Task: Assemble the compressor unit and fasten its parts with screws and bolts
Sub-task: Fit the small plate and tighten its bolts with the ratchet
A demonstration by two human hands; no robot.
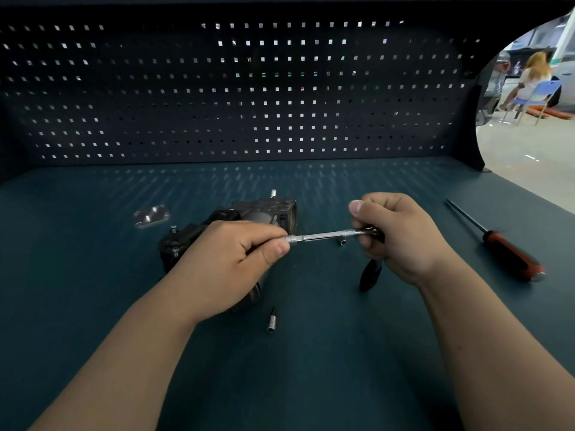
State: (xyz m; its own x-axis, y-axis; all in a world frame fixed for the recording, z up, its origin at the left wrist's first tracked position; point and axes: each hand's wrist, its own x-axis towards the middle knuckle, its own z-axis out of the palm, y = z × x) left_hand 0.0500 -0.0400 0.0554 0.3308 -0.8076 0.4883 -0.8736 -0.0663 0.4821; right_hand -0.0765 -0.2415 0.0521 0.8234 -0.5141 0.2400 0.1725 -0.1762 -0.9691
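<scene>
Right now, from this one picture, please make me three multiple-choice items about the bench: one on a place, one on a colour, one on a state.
1. Where does the screwdriver lie?
A) on the bench, right of the right hand
B) hung on the back wall
C) inside a drawer

2. What colour is its handle?
A) blue
B) red and black
C) yellow

3. What does the left hand do?
A) rests flat
B) pinches the end of the metal bar
C) grips the screwdriver

Answers:
1 A, it lies on the bench beyond the right hand.
2 B, the handle shows red with black.
3 B, thumb and fingers close on the bar's tip.
</scene>
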